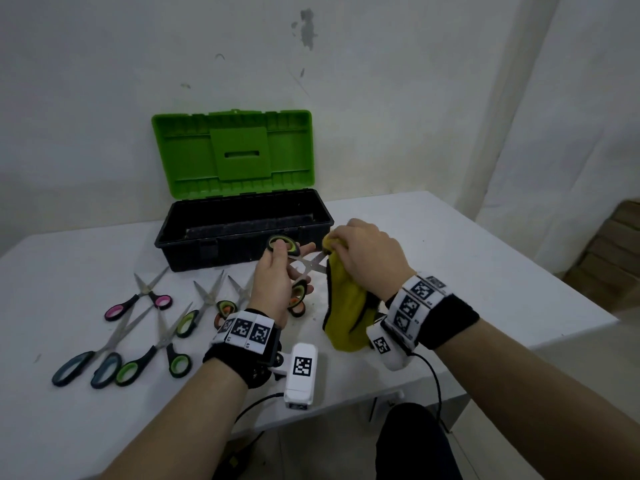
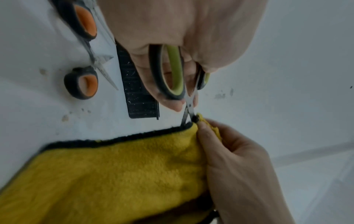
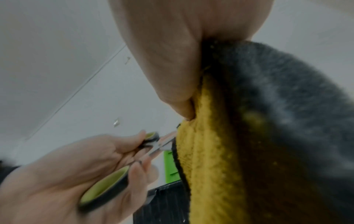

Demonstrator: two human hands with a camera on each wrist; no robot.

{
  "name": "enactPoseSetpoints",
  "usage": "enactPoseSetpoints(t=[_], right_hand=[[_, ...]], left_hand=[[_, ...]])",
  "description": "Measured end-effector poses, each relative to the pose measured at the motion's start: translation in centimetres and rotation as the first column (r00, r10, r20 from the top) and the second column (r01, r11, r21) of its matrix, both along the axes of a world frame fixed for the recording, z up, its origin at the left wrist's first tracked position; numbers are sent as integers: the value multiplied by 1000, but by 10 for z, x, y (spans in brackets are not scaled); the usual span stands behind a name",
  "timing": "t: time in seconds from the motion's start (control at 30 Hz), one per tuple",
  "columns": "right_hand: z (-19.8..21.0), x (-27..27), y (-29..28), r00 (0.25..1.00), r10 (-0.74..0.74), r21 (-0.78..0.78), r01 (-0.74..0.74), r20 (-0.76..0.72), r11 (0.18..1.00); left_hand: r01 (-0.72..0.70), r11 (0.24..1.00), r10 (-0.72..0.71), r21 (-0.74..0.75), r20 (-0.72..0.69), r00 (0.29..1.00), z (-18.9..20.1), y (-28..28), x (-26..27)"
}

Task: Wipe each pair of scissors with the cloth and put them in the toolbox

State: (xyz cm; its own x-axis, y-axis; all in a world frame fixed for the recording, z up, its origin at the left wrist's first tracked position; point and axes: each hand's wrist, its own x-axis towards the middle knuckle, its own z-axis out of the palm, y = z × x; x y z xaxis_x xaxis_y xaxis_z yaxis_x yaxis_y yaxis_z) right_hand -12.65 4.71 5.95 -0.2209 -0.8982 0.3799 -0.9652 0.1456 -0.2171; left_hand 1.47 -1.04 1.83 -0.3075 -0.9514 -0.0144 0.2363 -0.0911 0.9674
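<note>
Left hand (image 1: 273,282) grips a pair of green-handled scissors (image 1: 294,268) by the handle loops, fingers curled through and around them, blades spread apart and pointing toward the right. Right hand (image 1: 367,254) pinches a yellow cloth (image 1: 346,306) around the tip of one blade; the rest of the cloth hangs down from the hand to the counter (image 1: 450,258), showing a dark edge and, in the right wrist view, a grey reverse side. Both hands are held above the counter, just in front of the toolbox (image 1: 242,233).

The toolbox has a black base and a green lid (image 1: 235,154) standing open against the wall; its interior appears dark, and no scissors can be made out inside it.

To the left on the counter lie further pairs of scissors: a pink-handled pair (image 1: 138,299), a blue-handled pair (image 1: 93,362) nearest the front edge, two green-handled pairs (image 1: 162,348) crossing beside it, and an orange-handled pair (image 1: 221,306) partly hidden behind the left wrist. The left wrist view shows the orange-handled pair lying open on the counter, near the held pair.

Both wrists carry bands with printed square markers and small white cameras.
</note>
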Motion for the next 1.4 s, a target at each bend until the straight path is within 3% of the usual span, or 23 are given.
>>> enactPoseSetpoints(t=[0.1,0.3,0.57,0.77,0.87,0.97,1.23,1.4], right_hand=[[4,-8,5,998,-36,-63,40,57,997],[-10,20,17,982,185,-46,-183,44,982],[-26,-12,15,997,76,61,-75,-6,995],[-23,-53,1,976,-77,-46,88,202,995],[-27,-67,-21,919,-137,-6,150,370,989],[-34,-72,-40,883,-124,49,114,453,992],[-52,-70,-48,914,-11,303,-123,406,945],[-41,-57,-36,953,-118,333,19,280,943]], left_hand=[[-20,1000,20,-17,2,1000,1,0,3],[-45,999,44,-21,-16,999,1,-2,-2],[-179,984,179,3,-74,981,2,-21,4],[-207,975,214,78,-92,973,4,-33,2],[-205,973,214,106,-85,973,1,-35,-3],[-206,969,217,134,-75,973,-3,-37,-5],[-209,961,230,181,-107,967,-6,-43,-8],[-205,963,232,175,-152,961,4,-44,-14]])
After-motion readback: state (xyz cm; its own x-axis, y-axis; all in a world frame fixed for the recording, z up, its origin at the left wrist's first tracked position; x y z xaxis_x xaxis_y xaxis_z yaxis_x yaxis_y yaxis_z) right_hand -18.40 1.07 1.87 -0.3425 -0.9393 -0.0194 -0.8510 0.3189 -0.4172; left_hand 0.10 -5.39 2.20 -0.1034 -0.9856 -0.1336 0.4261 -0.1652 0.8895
